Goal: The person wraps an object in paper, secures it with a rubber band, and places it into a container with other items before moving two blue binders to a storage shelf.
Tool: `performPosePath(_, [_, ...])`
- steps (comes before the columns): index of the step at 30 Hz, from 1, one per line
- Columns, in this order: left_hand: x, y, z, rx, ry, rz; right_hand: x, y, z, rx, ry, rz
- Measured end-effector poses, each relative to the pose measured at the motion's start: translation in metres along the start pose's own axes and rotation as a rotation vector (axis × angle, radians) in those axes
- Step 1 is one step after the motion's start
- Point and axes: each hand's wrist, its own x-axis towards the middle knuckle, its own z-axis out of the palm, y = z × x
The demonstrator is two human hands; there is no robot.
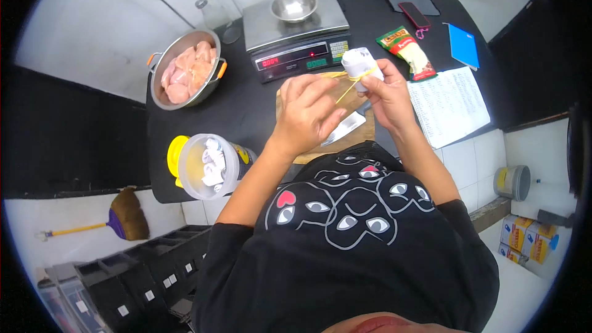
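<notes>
A small rolled bundle of white paper (360, 62) is upright in my right hand (393, 95), its thumb pressed on the front. Yellow rubber band (352, 89) strands go round the bundle and stretch to the left. My left hand (305, 113) pulls the other end of the band, its fingertips partly hidden. Below both hands lies a wooden cutting board (363, 132). On it rests a knife (347, 127) with a wide blade and grey handle, partly covered by my left hand.
A digital scale (296, 53) bears a steel bowl (294, 5). To its left is a pot (157, 78) of raw chicken pieces (189, 71). A plastic tub (187, 171) holds paper rolls. At right lie an open notebook (451, 106), a food packet (409, 53), a phone (414, 15) and a blue booklet (463, 46).
</notes>
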Motion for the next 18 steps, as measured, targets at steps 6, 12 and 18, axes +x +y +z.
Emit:
performPosePath(6, [0.003,-0.017,-0.001,-0.481,-0.131,0.099,-0.004,0.021,0.002,0.316,0.062,0.248])
performPosePath(12, [-0.019,-0.007,0.028,-1.839,0.198,-0.423,-0.003,0.021,0.023,0.438,0.093,0.133])
performPosePath(18, [-0.016,-0.002,0.035,-2.085,0.508,-0.856,0.002,0.028,0.030,-0.069,0.112,-0.240])
